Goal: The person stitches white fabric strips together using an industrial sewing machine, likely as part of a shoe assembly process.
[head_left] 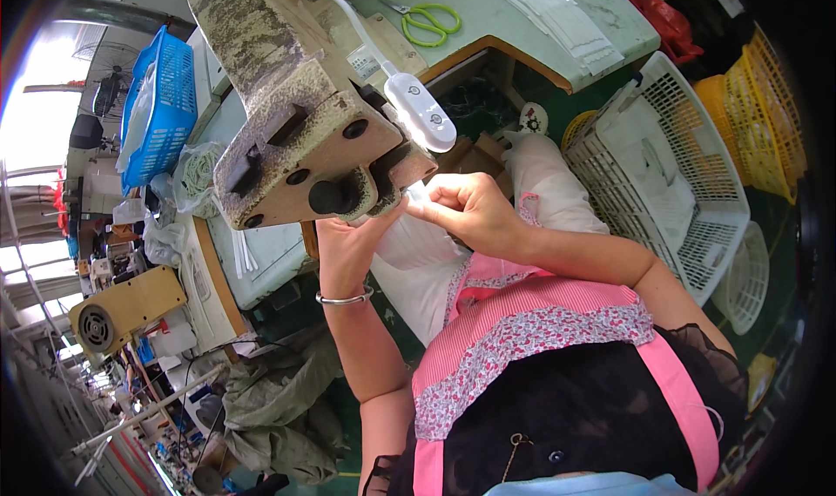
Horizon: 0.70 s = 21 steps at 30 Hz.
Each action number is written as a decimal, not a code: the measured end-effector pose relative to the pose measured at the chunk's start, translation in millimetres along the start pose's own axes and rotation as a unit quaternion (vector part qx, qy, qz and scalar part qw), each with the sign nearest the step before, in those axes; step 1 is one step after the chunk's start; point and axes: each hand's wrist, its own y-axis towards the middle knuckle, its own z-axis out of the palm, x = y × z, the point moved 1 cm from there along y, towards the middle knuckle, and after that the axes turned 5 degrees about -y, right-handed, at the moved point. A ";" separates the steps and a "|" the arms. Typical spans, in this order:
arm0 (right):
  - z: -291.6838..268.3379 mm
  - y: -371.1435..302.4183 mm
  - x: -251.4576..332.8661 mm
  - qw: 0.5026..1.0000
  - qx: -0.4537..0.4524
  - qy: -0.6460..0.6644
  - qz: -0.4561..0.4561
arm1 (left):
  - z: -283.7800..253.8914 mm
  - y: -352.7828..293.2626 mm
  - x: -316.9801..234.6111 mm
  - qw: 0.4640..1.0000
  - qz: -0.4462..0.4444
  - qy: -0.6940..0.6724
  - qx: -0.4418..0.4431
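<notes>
Close under the head of a worn beige sewing machine (305, 148), my two hands meet over my lap. Between thumb and bent fingers, my right hand (483, 215) pinches a small white piece of fabric (419, 196). The thumb of my left hand (348, 248) reaches to the same piece from the other side. Most of the left fingers are hidden behind the machine head, so their grip does not show fully. Thin white material (418, 245) hangs just below the hands, against my white trousers. A white lamp controller (420, 113) is fixed on the machine beside my right hand.
Green-handled scissors (431, 26) and a stack of white strips (562, 21) lie on the table. To the right stand a white basket (670, 174) and yellow baskets (758, 104). A blue basket (161, 108) is at the left, above another machine (129, 309). Grey cloth (283, 400) lies lower left.
</notes>
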 end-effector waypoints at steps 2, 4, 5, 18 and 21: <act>5.8 -4.1 -2.2 0.996 -0.006 0.067 0.055 | -1.7 3.5 0.0 1.000 0.016 0.002 0.006; 8.1 -5.5 5.3 0.996 -0.015 0.069 0.055 | -1.8 6.0 -1.7 0.999 0.033 0.005 0.013; 7.9 -5.5 8.2 0.996 -0.024 0.071 0.055 | -1.4 6.9 -3.4 0.999 0.049 0.005 0.013; 11.2 -1.0 -2.3 0.998 -0.010 0.057 0.033 | -9.5 15.6 -5.1 0.997 0.046 -0.009 0.057; 17.0 -3.5 3.9 0.992 -0.015 0.118 0.042 | -17.8 18.2 -1.8 0.997 0.034 -0.003 0.067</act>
